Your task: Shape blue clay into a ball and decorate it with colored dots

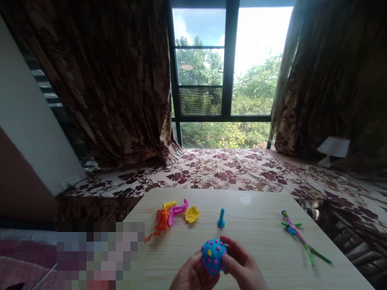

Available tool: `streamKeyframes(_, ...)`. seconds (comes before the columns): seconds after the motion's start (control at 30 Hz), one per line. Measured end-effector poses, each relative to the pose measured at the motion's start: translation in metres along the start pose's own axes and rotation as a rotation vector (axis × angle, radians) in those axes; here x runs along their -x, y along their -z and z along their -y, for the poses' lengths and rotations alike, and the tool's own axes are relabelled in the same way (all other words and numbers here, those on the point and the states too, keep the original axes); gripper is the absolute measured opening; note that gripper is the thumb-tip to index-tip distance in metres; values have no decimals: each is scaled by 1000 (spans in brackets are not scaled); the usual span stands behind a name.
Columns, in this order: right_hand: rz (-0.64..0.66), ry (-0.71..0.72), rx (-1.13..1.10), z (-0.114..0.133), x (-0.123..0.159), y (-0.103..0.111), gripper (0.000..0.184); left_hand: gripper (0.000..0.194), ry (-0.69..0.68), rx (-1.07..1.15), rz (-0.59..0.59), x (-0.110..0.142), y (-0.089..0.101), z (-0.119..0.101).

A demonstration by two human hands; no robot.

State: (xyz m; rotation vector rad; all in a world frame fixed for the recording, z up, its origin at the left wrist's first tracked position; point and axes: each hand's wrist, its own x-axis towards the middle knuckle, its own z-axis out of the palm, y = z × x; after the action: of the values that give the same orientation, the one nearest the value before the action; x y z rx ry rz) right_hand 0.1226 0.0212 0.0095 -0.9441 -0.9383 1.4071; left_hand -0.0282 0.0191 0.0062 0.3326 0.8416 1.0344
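A blue clay ball (212, 255) dotted with pink spots and one yellow spot is held between both my hands at the near edge of the wooden table (260, 241). My left hand (192, 276) cups it from the lower left with fingers curled. My right hand (242, 264) grips its right side, fingers wrapped over the top. A small blue clay peg (221, 218) stands upright just beyond the ball.
Orange, pink and yellow clay pieces (173, 213) lie at the table's far left. A clay stick figure with green and pink strands (299, 237) lies at the right. Beyond the table are a floral-covered bench, curtains, a window and a small white lamp (332, 149).
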Motion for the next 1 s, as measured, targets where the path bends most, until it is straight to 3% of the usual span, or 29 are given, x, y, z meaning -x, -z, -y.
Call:
streamKeyframes(0.03, -1, 28, 24, 8, -6, 3, 57, 28, -130, -160, -30, -3, -11, -6)
streamKeyframes(0.13, -10, 98, 137, 34, -33, 13, 57, 40, -316, -299, 46, -20, -42, -30)
streamKeyframes(0.23, -21, 120, 175, 53, -64, 22, 57, 44, -420, -461, 105, -47, -64, -52)
streamKeyframes(0.33, -21, 118, 217, 56, -88, 30, 53, 40, -484, -618, 122, -74, -72, -64)
streamKeyframes(0.43, -5, 101, 263, 48, -101, 38, 46, 29, -506, -740, 134, -90, -71, -64)
streamKeyframes(0.63, 63, 58, 343, 26, -105, 48, 25, 29, -495, -883, 135, -103, -57, -54)
streamKeyframes(1.0, 94, 0, 397, 7, -110, 58, 26, 31, -420, -1041, 78, -107, -42, -51)
